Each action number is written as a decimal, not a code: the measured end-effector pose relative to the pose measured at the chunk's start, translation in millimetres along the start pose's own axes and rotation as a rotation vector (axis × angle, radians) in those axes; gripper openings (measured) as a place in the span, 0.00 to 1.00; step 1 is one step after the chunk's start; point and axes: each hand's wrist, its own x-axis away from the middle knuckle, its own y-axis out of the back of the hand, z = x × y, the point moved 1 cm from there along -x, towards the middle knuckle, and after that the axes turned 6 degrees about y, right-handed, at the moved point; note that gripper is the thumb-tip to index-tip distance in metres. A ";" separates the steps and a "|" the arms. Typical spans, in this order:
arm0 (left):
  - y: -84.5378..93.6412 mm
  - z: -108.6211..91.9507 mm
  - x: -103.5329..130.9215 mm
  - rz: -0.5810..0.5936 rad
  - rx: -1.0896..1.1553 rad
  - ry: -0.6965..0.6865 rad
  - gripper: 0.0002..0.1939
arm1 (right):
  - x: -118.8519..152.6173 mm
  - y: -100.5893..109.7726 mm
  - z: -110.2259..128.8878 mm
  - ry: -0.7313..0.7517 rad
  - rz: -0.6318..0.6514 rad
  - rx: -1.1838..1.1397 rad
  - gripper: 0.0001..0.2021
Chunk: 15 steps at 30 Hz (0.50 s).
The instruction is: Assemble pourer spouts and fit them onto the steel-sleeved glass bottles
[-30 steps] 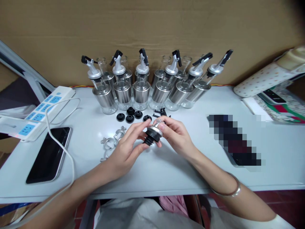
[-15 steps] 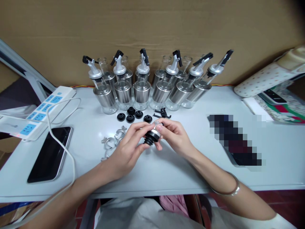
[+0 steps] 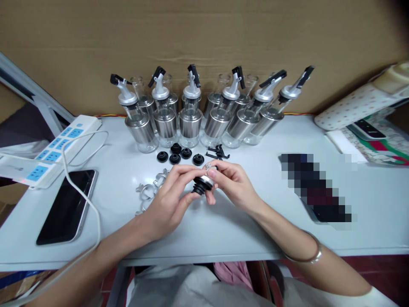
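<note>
Both hands meet over the table around one pourer top [image 3: 203,182], which has a ribbed black stopper and a silver collar. My left hand [image 3: 174,198] pinches it from the left, with its thumb by the stopper's ribs. Fingers of my right hand [image 3: 234,183] close on its silver upper end from the right. Just beyond the hands lie several black rubber stoppers [image 3: 174,159] and a small pile of black levers [image 3: 219,152]. Silver spout pieces [image 3: 147,192] lie left of my left hand, partly hidden by it.
Several glass-and-steel bottles [image 3: 191,123] with pourers stand at the back, open-necked ones behind them. A power strip [image 3: 60,149], white cable [image 3: 81,192] and phone [image 3: 67,207] lie left. A blurred dark object [image 3: 315,187] and a dotted bottle [image 3: 354,104] are at right.
The pourer top has tilted and shifted very slightly within the fingers. Both hands keep nearly the same place and grip.
</note>
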 end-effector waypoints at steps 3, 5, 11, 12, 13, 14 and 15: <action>0.1 -0.3 -0.3 -0.009 0.003 -0.005 0.18 | 0.1 -0.1 -0.7 -0.003 0.008 -0.016 0.13; 0.0 -0.3 -0.1 -0.011 0.007 -0.005 0.18 | 0.1 0.0 -1.4 -0.008 0.012 -0.026 0.13; 1.8 -1.5 -0.4 -0.019 0.028 -0.001 0.19 | 0.6 0.7 -2.7 -0.020 0.027 -0.001 0.14; 2.3 -2.0 -0.7 -0.021 0.036 -0.004 0.19 | 0.7 0.5 -2.6 -0.028 0.035 0.008 0.14; 2.7 -2.4 -1.1 -0.028 0.044 -0.007 0.19 | 0.9 0.3 -2.4 -0.036 0.041 0.024 0.15; 3.1 -2.5 -1.4 -0.036 0.052 -0.007 0.20 | 1.1 0.2 -2.1 -0.040 0.037 0.053 0.15; 3.3 -2.4 -1.6 -0.048 0.059 -0.002 0.20 | 1.2 0.1 -1.8 -0.037 0.023 0.098 0.15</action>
